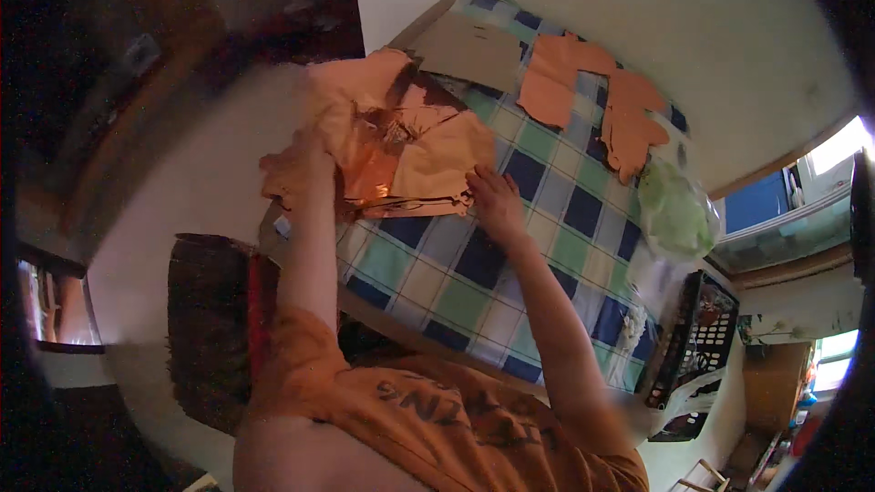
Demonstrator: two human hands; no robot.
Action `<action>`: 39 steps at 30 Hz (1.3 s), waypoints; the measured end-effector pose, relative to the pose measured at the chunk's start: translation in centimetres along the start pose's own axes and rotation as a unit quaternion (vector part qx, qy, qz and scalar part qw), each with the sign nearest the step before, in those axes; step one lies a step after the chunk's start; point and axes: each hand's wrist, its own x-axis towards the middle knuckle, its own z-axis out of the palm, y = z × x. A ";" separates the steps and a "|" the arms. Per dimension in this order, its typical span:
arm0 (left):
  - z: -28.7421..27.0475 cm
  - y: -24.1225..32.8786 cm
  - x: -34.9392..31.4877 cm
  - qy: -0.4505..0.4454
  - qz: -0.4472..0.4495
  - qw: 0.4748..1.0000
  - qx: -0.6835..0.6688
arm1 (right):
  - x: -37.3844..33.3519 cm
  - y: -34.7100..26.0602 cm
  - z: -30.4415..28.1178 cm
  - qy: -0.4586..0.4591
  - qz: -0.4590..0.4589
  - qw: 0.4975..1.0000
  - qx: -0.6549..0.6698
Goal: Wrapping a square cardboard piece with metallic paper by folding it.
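Note:
A crumpled, shiny copper-coloured foil sheet spreads over the left end of the table, with folds and a dark slit-like edge along its near side. My right hand pinches that foil at its right-hand corner, fingers bent over the edge. On the foil's left side is my left hand, blurred and partly covered by the foil, so its fingers cannot be made out. Further right lie flat copper-coloured foil cut-outs with curved outlines, apart from both hands.
A checked blue, green and white cloth covers the table. A brown cardboard piece lies at the far side. To the right are a clear bag with something pale green and a black plastic crate. A dark brown chair-like object stands at left.

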 end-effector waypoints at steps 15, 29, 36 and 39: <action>5.3 -23.0 29.1 0.262 -0.225 0.927 -0.149 | 1.0 -1.1 0.5 0.071 -0.081 0.993 0.044; -2.9 -18.3 16.6 0.525 -0.003 0.625 -0.578 | 1.0 -0.9 -0.8 0.066 -0.048 0.993 0.090; 4.1 2.6 -2.6 0.333 0.452 0.588 -0.582 | -2.6 -0.6 -2.5 0.171 0.093 0.964 0.182; 10.6 4.9 -8.3 0.297 0.637 0.608 -0.369 | -6.7 0.3 -4.9 0.229 0.186 0.896 0.333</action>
